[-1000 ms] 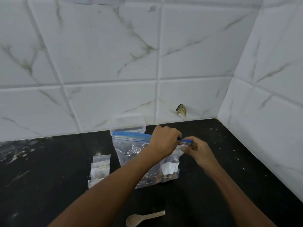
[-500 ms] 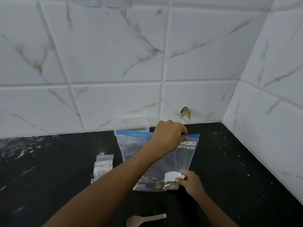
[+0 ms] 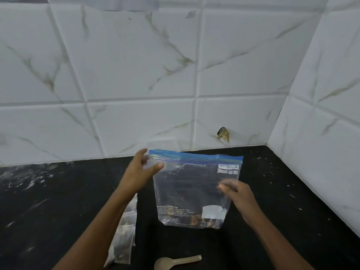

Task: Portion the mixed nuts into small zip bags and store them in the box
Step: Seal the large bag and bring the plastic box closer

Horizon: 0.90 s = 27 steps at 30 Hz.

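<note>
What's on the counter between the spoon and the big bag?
Nothing. In the head view, the black countertop is bare between the spoon and the big zip bag. The small filled bags lie off to the left.

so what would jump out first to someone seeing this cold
The big clear zip bag with its blue seal stands mid-counter, nuts pooled at its bottom, the right hand gripping its side and the left hand at its top corner. Small filled bags lie left; a spoon lies nearest.

left hand (image 3: 140, 173) off zip strip, right hand (image 3: 239, 197) raised to bag (image 3: 192, 191) side
</note>
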Motion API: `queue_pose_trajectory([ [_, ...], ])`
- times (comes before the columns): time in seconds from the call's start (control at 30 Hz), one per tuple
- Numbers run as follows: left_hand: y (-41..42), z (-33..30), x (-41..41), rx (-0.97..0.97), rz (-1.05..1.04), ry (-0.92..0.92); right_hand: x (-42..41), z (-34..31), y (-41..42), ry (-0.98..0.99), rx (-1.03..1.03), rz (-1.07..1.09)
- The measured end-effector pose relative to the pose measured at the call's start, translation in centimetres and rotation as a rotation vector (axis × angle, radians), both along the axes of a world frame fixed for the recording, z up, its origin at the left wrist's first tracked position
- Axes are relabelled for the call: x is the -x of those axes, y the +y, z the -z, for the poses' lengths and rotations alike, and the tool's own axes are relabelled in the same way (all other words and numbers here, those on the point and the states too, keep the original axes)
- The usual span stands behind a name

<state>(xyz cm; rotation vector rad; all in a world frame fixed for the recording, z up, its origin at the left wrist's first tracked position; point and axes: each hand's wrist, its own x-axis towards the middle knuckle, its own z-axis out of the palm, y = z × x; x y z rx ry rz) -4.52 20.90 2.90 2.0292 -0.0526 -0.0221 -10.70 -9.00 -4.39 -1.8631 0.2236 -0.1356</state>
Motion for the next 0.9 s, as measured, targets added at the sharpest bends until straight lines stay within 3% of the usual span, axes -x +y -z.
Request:
queue_pose_trajectory([
  [0.07, 1.1, 3.1, 0.4, 0.218, 0.086, 0.187, -0.1, -0.2, 0.3, -0.021, -0.043, 0.007],
  [0.13, 1.3, 5.2, 0.8, 0.250, 0.139, 0.250, -0.2, -0.3, 0.5, -0.029, -0.060, 0.013],
  [0.4, 1.0, 7.3, 1.2, 0.314, 0.053, 0.179, 0.6, 0.8, -0.3, 0.115, -0.134, 0.033],
  [0.57, 0.7, 7.6, 1.3, 0.298, -0.112, 0.150, 0.7, 0.6, -0.3, 0.099, -0.192, 0.081],
  [0.77, 1.9, 7.8, 1.5, 0.068, 0.077, 0.121, 1.5, 0.1, -0.7, 0.163, -0.010, -0.051],
  [0.83, 2.5, 7.8, 1.7, -0.102, 0.204, 0.108, 1.6, 0.1, -1.4, 0.240, 0.091, -0.170],
  [0.9, 2.7, 7.7, 2.0, -0.322, 0.287, 0.077, 1.6, 0.2, -1.8, 0.314, 0.321, -0.271],
])
